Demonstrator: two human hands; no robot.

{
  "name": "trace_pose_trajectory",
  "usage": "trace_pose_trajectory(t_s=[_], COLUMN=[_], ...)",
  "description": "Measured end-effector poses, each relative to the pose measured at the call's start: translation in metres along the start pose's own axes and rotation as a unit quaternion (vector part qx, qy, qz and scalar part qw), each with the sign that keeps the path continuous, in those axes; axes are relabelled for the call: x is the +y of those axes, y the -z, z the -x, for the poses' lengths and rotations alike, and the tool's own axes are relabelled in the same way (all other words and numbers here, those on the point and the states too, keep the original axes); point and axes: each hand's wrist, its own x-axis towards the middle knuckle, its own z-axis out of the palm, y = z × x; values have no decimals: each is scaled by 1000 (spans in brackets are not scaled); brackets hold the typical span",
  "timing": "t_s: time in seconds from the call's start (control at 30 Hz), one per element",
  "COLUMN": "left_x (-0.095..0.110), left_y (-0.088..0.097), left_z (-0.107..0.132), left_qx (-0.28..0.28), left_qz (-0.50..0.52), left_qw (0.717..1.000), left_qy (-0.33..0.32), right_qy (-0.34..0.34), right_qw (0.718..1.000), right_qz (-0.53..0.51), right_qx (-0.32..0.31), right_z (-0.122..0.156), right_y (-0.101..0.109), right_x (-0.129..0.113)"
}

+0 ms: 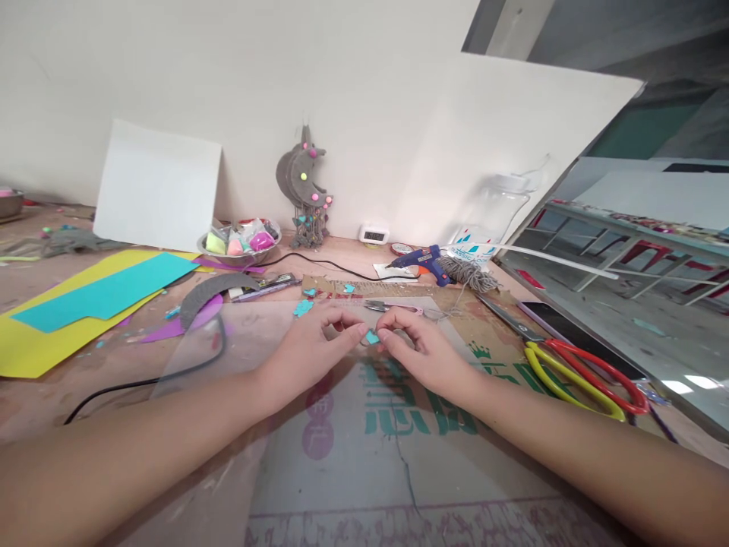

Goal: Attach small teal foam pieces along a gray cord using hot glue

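Both hands meet over a clear plastic sheet (267, 334) lying on the table. My left hand (319, 346) and my right hand (418, 349) pinch a small teal foam piece (372, 337) between thumbs and fingertips. Other small teal foam bits (303, 307) lie just beyond the hands. Small snips (380, 306) rest behind the right hand. A grey foam crescent (213, 292) sits to the left over a purple scrap.
Blue glue gun (424, 262) with black cord, grey yarn (467, 275), scissors with red and yellow handles (581, 372), a phone (561, 327), a bowl of coloured clay (239, 243), yellow and teal foam sheets (85, 300), a grey moon decoration (304, 186), white boards against the wall.
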Motion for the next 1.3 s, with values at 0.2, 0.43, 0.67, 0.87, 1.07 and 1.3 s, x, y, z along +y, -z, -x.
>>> trace_pose_trajectory(t_s=[0.2, 0.43, 0.67, 0.87, 1.07, 1.3], left_x=[-1, -3, -4, -1, -6, -10], left_y=[-1, 1, -1, 0, -2, -3], left_z=[1, -1, -1, 0, -1, -1], left_qx=[-9, -2, 26, -4, -28, -27], left_qz=[0, -8, 52, 16, 35, 31], left_qw=[1000, 1000, 998, 1000, 999, 999], left_qy=[20, 3, 18, -9, -28, 1], right_qy=[-2, -11, -22, -20, -7, 5], right_qw=[1000, 1000, 999, 1000, 1000, 1000], right_qz=[18, -11, -34, -13, 9, 9], right_qx=[-9, 0, 8, 10, 9, -5], right_z=[-1, -1, 1, 0, -1, -1], right_y=[-1, -1, -1, -2, -1, -1], right_x=[-3, 0, 0, -1, -4, -2])
